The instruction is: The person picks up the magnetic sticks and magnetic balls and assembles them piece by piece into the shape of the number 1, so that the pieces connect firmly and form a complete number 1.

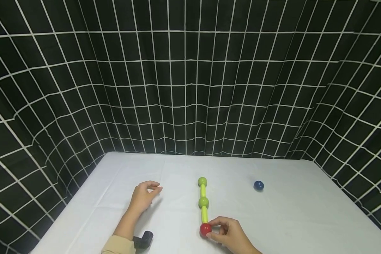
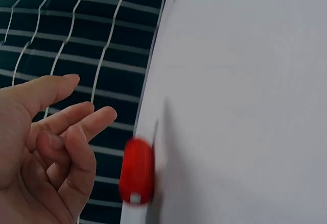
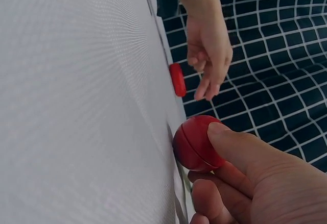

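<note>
Pinching the red ball (image 1: 205, 230) between thumb and fingers, the right hand (image 1: 231, 233) holds it at the near end of a straight green chain (image 1: 203, 202) on the desk (image 1: 292, 211). A light, steady pinch, in line with the rods (image 1: 204, 213), should avoid skewing it. The empty left hand (image 1: 142, 197) is loosely bent near a red piece (image 2: 137, 170); a blue ball (image 1: 258, 185) lies well apart.

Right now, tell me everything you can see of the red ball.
The red ball is round, smooth and glossy, like painted wood or plastic, with a thin dark seam line across it. It is at the near end of the row of green balls and rods, meeting the nearest rod; whether they are joined is unclear. The right hand pinches it between thumb and fingers.
</note>
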`<state>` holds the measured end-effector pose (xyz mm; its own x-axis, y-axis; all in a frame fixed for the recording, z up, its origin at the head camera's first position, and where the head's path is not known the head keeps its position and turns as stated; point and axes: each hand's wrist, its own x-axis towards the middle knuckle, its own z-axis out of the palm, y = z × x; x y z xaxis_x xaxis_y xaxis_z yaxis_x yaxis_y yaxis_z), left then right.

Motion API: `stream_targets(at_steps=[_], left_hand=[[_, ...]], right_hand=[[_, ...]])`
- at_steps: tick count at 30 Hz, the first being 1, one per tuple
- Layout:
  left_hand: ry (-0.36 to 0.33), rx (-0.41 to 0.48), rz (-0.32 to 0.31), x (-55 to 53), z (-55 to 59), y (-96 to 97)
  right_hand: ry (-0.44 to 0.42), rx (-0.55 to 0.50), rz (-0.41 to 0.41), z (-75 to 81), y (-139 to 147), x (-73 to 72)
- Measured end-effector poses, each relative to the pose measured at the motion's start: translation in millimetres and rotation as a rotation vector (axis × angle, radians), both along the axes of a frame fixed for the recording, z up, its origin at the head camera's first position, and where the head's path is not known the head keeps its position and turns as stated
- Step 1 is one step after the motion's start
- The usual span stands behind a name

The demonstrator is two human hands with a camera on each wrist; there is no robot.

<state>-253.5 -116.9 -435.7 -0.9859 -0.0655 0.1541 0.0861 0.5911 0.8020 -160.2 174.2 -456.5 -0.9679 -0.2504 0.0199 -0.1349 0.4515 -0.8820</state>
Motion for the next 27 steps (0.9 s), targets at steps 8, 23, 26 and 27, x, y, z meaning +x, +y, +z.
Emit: stream_targets(at_steps=[8, 23, 26, 27], left_hand=[[-0.026, -0.038, 0.037, -3.7, -8.0, -30.4], [-0.12, 0.018, -0.001, -3.7, -19.4, -48.5], [-0.129, 0.031, -0.008, -4.5, -22.0, -48.5], [-0.131, 0.03, -0.01, -4.8, -22.9, -48.6]], right_hand=[[-0.004, 0.001, 0.0, -1.6, 1.4, -1.1], [-0.015, -0.002, 0.004, -0.2, 0.1, -0.9], [-0.017, -0.001, 0.001, -0.2, -0.3, -1.1], [-0.018, -0.002, 0.001, -0.2, -0.4, -1.2]])
